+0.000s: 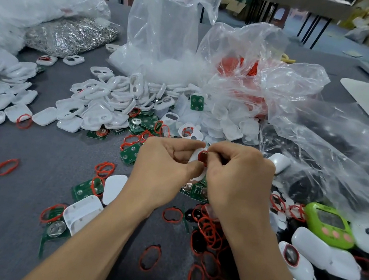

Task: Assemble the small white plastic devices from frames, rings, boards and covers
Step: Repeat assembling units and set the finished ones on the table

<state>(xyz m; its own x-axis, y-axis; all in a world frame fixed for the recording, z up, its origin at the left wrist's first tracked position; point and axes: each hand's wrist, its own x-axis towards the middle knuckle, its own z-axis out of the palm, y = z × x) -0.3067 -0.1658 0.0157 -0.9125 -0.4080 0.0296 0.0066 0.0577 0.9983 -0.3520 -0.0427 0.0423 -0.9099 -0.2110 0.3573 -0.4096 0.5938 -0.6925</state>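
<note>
- White frame [195, 164] is between my two hands, just above the view's centre, lifted off the grey table [26, 187].
- Red ring [202, 157] sits on the frame at its 1 o'clock edge. It looks partly seated, but I can't confirm.
- Left hand [161, 170]: fingers curled, pinching the frame's left side, thumb along the top.
- Right hand [237, 179]: curled tight, thumb and forefinger pinching the ring against the frame.
- To do it well, my call: steady the frame with the left hand and walk the ring round the opening with the right thumb. Press evenly so it seats flat with no twist or pop-out.
- Green boards [129, 153] are at 9 o'clock from my hands; one more peeks out just under them at 6.
- Loose rings [209, 235] are heaped at 5 o'clock, near my right wrist.
- Frame pile [112, 101] is at 10 o'clock; done-looking white units [290, 256] are at 4 o'clock.
- Clear bags [293, 103] are from 12 to 2 o'clock.
- Hidden: my fingers cover most of the frame, so the groove and the ring's lower half are not visible. Right fingertips are tucked out of sight. Bag contents are hazy, with red stuff inside, likely rings.
</note>
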